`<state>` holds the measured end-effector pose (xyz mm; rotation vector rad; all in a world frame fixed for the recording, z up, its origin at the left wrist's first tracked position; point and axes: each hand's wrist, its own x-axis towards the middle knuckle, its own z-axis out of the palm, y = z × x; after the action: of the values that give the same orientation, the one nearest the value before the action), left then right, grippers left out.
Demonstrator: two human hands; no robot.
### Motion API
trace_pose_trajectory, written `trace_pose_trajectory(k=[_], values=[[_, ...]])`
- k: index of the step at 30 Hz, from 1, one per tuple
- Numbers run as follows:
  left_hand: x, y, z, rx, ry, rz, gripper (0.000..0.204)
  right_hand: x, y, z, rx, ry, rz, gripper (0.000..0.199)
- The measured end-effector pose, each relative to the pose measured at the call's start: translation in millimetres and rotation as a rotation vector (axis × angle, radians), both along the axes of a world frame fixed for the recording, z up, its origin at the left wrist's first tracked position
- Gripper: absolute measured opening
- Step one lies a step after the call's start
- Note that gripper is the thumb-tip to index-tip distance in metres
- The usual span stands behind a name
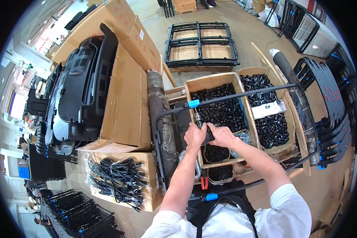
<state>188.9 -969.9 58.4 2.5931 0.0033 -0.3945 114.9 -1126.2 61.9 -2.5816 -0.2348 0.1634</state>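
Note:
Both of my hands close around a power driver (198, 118), whose metal nose points away from me at the far bar of a black tubular frame (242, 95). My left hand (195, 137) grips the driver's body just behind the nose. Against its dark handle my right hand (222, 136) is wrapped from the other side; the fingers are partly hidden. A blue clip (194, 104) sits on the frame's far bar, close to the driver's tip, and another blue clip (212, 196) is on the near bar. Whether the tip touches the bar, I cannot tell.
Under the frame, wooden bins (242, 107) hold many small black parts. Red-handled pliers (204, 183) lie near me. A wrapped roller (162, 119) runs left of the bins. Further left are a carton of black cables (117, 178) and large black plastic housings (77, 91). Black frames (202, 43) are stacked ahead.

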Motion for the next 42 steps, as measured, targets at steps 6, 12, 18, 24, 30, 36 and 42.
trace_pose_trajectory(k=[6,12,18,24,30,36,42], values=[[4,0,-4,0.007,-0.042,-0.016,0.065,3,5,-12,-0.011,-0.014,0.041,0.068],[-1,6,-4,-0.013,-0.038,-0.026,0.065,-4,14,-8,0.043,0.017,0.03,0.063],[-4,8,-2,-0.03,-0.029,-0.038,0.064,-8,15,-10,0.048,0.017,0.03,0.061],[-8,10,-2,-0.05,-0.04,-0.056,0.064,-13,16,-10,0.057,0.034,0.016,0.055],[-22,14,-5,-0.064,-0.084,-0.053,0.064,-28,21,-8,0.033,-0.021,0.007,0.046],[-66,32,7,-0.064,-0.022,-0.035,0.07,-73,40,12,-0.018,0.026,-0.049,0.048],[-230,61,33,-0.819,0.169,0.186,0.059,-243,82,79,-0.021,-0.261,-0.079,0.073]])
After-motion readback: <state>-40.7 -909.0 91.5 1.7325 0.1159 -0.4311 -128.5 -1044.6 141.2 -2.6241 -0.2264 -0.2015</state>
